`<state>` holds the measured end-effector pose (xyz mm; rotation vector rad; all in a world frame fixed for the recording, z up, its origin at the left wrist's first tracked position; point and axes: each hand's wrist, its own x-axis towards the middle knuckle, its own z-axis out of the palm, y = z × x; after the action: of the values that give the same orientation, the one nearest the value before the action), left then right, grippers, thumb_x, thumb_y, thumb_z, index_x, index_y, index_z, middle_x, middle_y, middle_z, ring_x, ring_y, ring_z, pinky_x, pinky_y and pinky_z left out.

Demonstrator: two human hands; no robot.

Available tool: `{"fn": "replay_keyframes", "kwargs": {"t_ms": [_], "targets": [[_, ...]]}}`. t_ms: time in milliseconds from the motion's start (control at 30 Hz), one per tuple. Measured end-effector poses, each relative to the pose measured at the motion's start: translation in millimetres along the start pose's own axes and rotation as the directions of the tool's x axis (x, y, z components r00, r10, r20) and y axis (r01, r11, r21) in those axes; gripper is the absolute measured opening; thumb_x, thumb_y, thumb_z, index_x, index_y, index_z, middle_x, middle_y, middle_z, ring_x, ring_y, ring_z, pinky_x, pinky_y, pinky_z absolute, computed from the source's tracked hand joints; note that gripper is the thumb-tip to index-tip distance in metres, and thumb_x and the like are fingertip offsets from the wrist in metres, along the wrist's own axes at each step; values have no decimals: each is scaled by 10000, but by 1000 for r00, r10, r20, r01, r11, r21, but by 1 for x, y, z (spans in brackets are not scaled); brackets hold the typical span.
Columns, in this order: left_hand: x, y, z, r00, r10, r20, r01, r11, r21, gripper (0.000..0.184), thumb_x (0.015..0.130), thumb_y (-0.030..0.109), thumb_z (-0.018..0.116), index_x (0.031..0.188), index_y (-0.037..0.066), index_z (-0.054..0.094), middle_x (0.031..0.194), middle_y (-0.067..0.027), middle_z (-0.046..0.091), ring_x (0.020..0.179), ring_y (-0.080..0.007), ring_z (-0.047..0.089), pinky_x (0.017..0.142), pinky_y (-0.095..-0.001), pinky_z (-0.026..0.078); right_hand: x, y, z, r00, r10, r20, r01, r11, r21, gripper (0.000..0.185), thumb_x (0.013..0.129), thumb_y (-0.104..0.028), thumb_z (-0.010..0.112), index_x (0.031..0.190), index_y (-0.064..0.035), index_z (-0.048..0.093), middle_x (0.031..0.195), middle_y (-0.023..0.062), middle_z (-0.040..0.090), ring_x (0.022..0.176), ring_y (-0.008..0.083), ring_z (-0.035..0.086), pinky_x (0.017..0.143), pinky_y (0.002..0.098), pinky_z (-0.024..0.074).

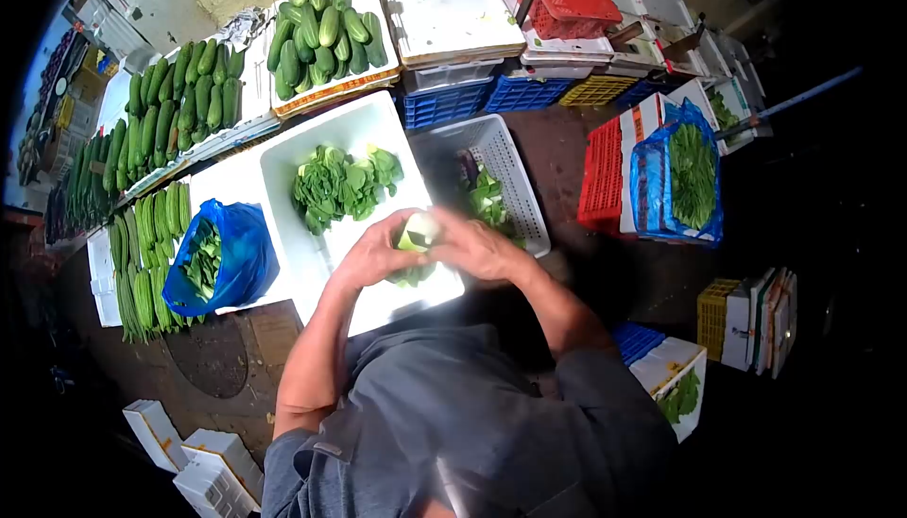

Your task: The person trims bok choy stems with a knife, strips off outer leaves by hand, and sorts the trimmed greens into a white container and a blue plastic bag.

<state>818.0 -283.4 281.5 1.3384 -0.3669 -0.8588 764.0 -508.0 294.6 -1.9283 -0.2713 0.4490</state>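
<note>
Over the near end of a white foam box (pixel 283 145), a bok choy (pixel 421 229) is held with its pale base up and its leaves pointing down. My left hand (pixel 373 252) wraps around it from the left. From the other side my right hand (pixel 480 246) presses its fingers against the base; these fingers are slightly blurred. Farther back in the same box lies a pile of bok choy (pixel 342 185). Beside the box on the right, a grey basket (pixel 515 173) contains more leafy greens (pixel 487 195) and something dark purple.
A blue bag of greens (pixel 248 254) stands left of the box. Cucumbers (pixel 326 36) and long green gourds (pixel 170 107) fill trays behind. Stacked crates (pixel 449 102) line the back. To the right are a red crate (pixel 601 178) and another bag of greens (pixel 693 173).
</note>
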Motion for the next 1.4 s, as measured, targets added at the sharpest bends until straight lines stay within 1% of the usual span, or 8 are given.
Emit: {"fn": "replay_keyframes", "kwargs": {"t_ms": [367, 567, 800, 900, 1167, 1233, 1300, 1400], "targets": [[-4, -4, -3, 999, -37, -13, 38, 988, 150, 645, 786, 106, 797, 1373, 41, 538, 931, -33, 689, 669, -94, 616, 523, -228, 475, -9, 5, 0, 998, 22, -51, -19, 998, 60, 507, 990, -196, 580, 1467, -74, 463, 1086, 210, 689, 922, 250, 679, 832, 354, 506], [-8, -13, -4, 990, -141, 23, 138, 985, 107, 673, 757, 62, 818, 1359, -18, 529, 1139, -65, 665, 1035, -152, 621, 925, -299, 504, -22, 86, 21, 961, 183, -209, -162, 980, 112, 433, 1027, -265, 531, 1415, -73, 530, 940, 147, 679, 766, 237, 649, 701, 382, 526], [-28, -23, -39, 974, -20, -225, -9, 992, -127, 694, 759, 132, 823, 1370, -1, 522, 1165, -73, 672, 1048, -164, 641, 962, -303, 501, -43, 206, 6, 530, 848, 9, -362, 217, 907, 547, 1022, -557, 457, 1092, -32, 597, 707, 73, 528, 503, 187, 477, 556, 437, 501], [-48, -53, -75, 951, 12, -308, -168, 858, -486, 740, 826, 417, 806, 1376, 22, 507, 1242, -165, 649, 1094, -273, 657, 972, -434, 536, -21, 235, 39, 372, 917, -143, -251, 247, 936, 532, 1026, -539, 470, 1108, -26, 582, 713, 89, 529, 510, 203, 477, 539, 456, 489], [-94, -108, -141, 892, -119, -436, -345, 445, -827, 551, 977, 431, 622, 1371, 59, 527, 1229, -190, 648, 1135, -322, 634, 986, -494, 523, 35, 243, 96, 371, 929, -5, 17, -1, 1000, 408, 1022, -456, 484, 795, -118, 515, 645, 44, 461, 514, 219, 419, 524, 433, 436], [-109, -111, -155, 869, -184, -459, -340, 452, -825, 583, 984, 482, 582, 1384, 64, 515, 1241, -180, 641, 1150, -332, 619, 1013, -507, 497, 6, 288, 75, 575, 818, 27, 61, -76, 995, 349, 960, -445, 498, 868, -108, 501, 603, 47, 412, 483, 210, 375, 495, 381, 389], [-134, -104, -173, 800, -221, -558, -383, 526, -759, 519, 990, 431, 596, 1323, 36, 557, 1204, -174, 661, 1108, -322, 639, 991, -492, 513, 16, 257, 75, 198, 971, -135, -68, 151, 986, 589, 962, -657, 410, 733, -117, 469, 580, 49, 402, 490, 227, 371, 467, 362, 345], [-177, -107, -207, 671, -280, -687, -453, 578, -679, 414, 988, 348, 625, 1259, 38, 588, 1105, -160, 686, 1004, -297, 676, 910, -442, 560, -6, 299, 58, 245, 956, -159, -223, 216, 951, 624, 943, -701, 439, 787, -99, 493, 656, 74, 471, 545, 257, 452, 583, 467, 445]]}}
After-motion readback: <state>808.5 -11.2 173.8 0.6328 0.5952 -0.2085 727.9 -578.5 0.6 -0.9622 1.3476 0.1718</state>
